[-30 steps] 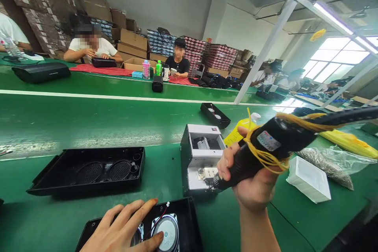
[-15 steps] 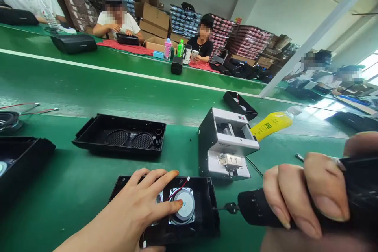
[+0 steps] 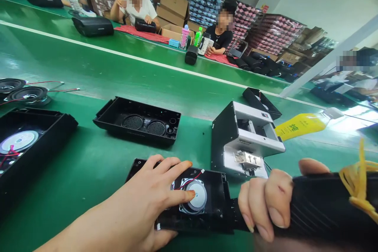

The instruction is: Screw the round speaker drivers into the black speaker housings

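Observation:
A black speaker housing (image 3: 217, 189) lies open side up in front of me, with a round silver-backed speaker driver (image 3: 199, 199) and a red-and-black wire inside. Spread across the housing, my left hand (image 3: 150, 195) spans it, one fingertip on the driver and the thumb at the near edge. My right hand (image 3: 270, 202) is wrapped round a thick black electric screwdriver (image 3: 321, 201) with yellow bands tied on it. The screwdriver's nose is at the housing's right end; its bit is hidden. A second driver in the housing is mostly covered by my left hand.
Behind the housing stand a black grille shell (image 3: 138, 124) and a grey-black screw feeder (image 3: 248, 141), with a yellow bottle (image 3: 307, 124) beside it. Another housing (image 3: 38, 153) and loose speakers (image 3: 28, 94) are at left. Several people sit across the green table (image 3: 132, 69).
The screwdriver has moved left, its nose now at the housing's right end where the bit showed before. My view has shifted. The left hand stays on the housing.

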Tool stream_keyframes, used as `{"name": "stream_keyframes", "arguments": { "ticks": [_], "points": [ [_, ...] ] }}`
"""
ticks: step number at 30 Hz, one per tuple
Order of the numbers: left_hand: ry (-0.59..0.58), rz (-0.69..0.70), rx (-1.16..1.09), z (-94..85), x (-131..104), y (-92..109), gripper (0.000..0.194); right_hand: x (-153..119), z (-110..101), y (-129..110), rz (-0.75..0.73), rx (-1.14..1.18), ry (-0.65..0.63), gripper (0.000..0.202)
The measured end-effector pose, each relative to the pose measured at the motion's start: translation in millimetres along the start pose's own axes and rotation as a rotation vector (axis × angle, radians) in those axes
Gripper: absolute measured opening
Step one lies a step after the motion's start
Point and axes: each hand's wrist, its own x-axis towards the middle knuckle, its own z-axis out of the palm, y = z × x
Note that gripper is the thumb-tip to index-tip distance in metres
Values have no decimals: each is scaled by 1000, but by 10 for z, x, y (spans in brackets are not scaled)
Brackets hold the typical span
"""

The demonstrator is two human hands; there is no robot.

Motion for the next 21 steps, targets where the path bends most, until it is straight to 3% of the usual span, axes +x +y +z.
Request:
{"name": "stream_keyframes", "arguments": {
  "ticks": [2, 8, 12, 15, 21],
  "points": [
    [21, 13, -7, 7, -3, -17, 60, -86, 22, 20, -73, -2, 68, 49],
    [54, 35, 3, 2, -8, -18, 59, 25, 229, 27, -175, -46, 10, 42],
    [62, 41, 13, -24, -5, 6, 57, 85, 336, 8, -151, -83, -58, 36],
    [56, 41, 15, -30, -3, 10, 58, 56, 293, 42, -191, -36, -58, 43],
    [58, 43, 19, -37, 6, 16, 57, -57, 163, 157, -134, 10, -29, 54]
  ]
}}
